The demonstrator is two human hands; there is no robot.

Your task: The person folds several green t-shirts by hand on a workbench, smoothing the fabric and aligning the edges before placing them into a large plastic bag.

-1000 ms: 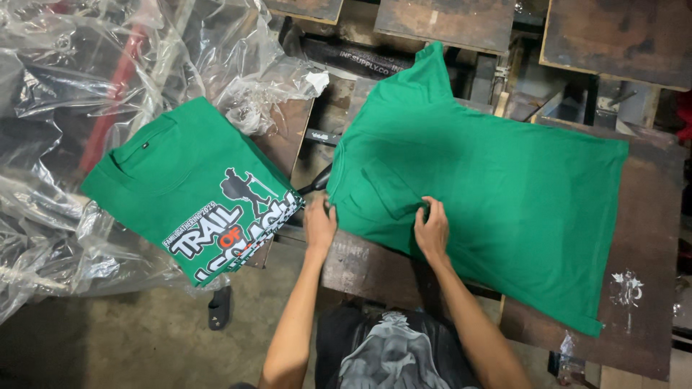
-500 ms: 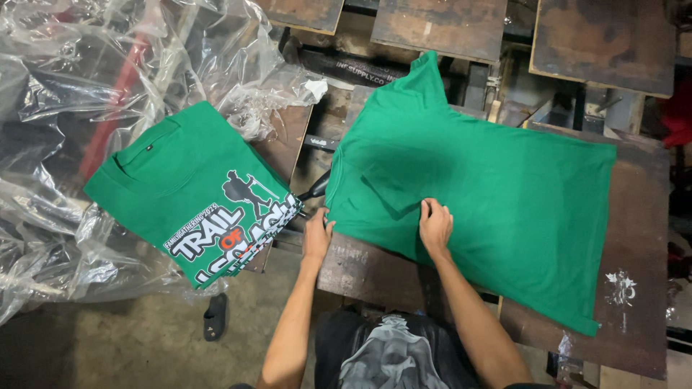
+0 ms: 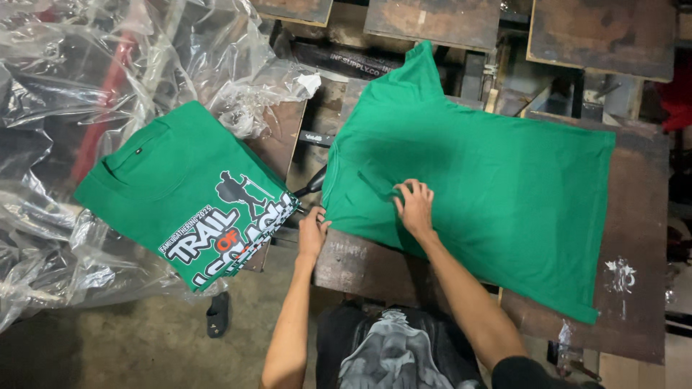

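so the plain green shirt (image 3: 490, 180) is spread flat over the dark worn platen board (image 3: 634, 288), one sleeve poking off the board's far edge and the hem end trailing toward its right side; the left hand (image 3: 311, 232) sits at the board's near-left corner with fingers bunched together, pinching the shirt's edge right where it hangs off; the right hand (image 3: 416, 207) lies on the cloth a bit further in from that corner, fingers curled and pressed into the fabric next to a small ridge of wrinkle; my worry is that wrinkle, honestly; if the hands tug unevenly the fold could get pressed in rather than smoothed out, and the shirt looks like it sits a little skewed against the board's edges already, so a hard pull from the corner might drag it further off square; the board's right end has pale smears (image 3: 621, 274) on it, so cloth sliding that way might pick up marks, though I can't tell if they're dry; left of the board there's a stack of printed green shirts (image 3: 180, 194) resting on crinkly clear plastic sheeting (image 3: 65, 94), and that stack looks like it overhangs its support, so a bump from the left elbow could probably tip it to the floor
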